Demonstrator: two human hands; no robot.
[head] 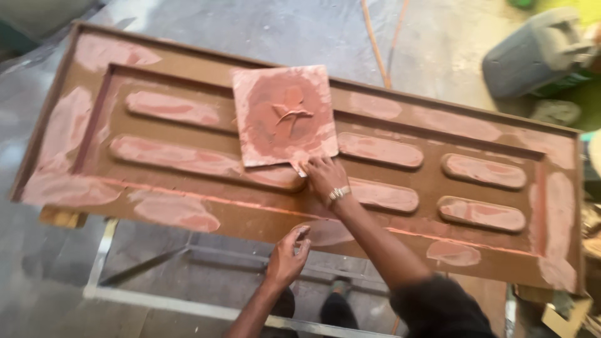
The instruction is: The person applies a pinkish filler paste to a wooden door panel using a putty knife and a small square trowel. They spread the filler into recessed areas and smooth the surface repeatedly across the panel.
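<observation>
A long brown door panel (188, 203) with raised oval mouldings lies flat on a stand, patched with pinkish-red filler. A square board (283, 116) smeared with the same red filler rests on top of the panel near its middle. My right hand (322, 177), with a metal band at the wrist, reaches across and presses a small scraper against the lower right corner of the board. My left hand (287, 256) hovers at the panel's near edge, fingers curled loosely, and I cannot tell whether it holds anything.
A metal frame (100, 263) supports the panel over a dusty concrete floor. A grey container (535, 53) sits at the upper right. Orange cables (379, 44) run across the floor beyond the panel. My dark shoes (338, 307) show below.
</observation>
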